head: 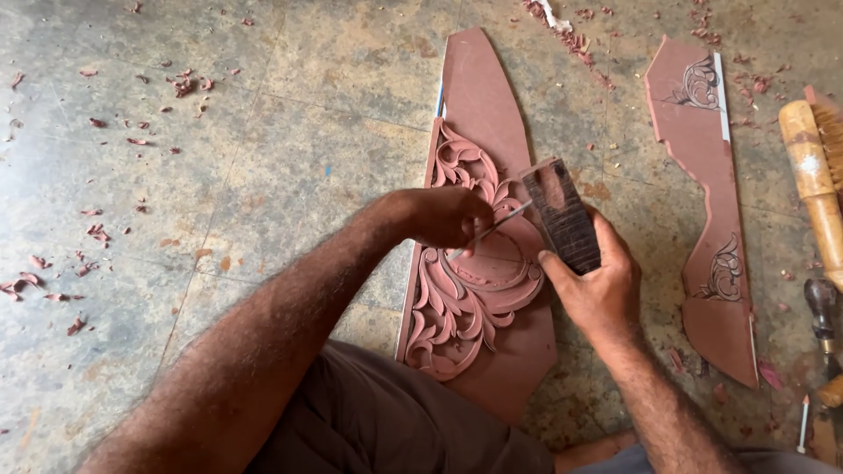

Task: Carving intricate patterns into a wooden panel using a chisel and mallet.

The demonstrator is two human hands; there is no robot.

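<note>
A long reddish-brown wooden panel (479, 96) lies on the floor, with scrolls and leaves carved into its lower half. My left hand (443, 217) rests on the carving and grips a thin metal chisel (492, 230), whose tip touches the wood. My right hand (597, 285) holds a dark rectangular wooden block (562, 215) upright, just right of the chisel's upper end. Brown trousers (386, 417) cover my knee at the bottom of the view.
A second reddish panel (707, 219) with two small carved motifs lies to the right. Wooden-handled tools (812, 180) sit at the right edge. Red wood shavings (184, 85) are scattered over the grey concrete floor (263, 175).
</note>
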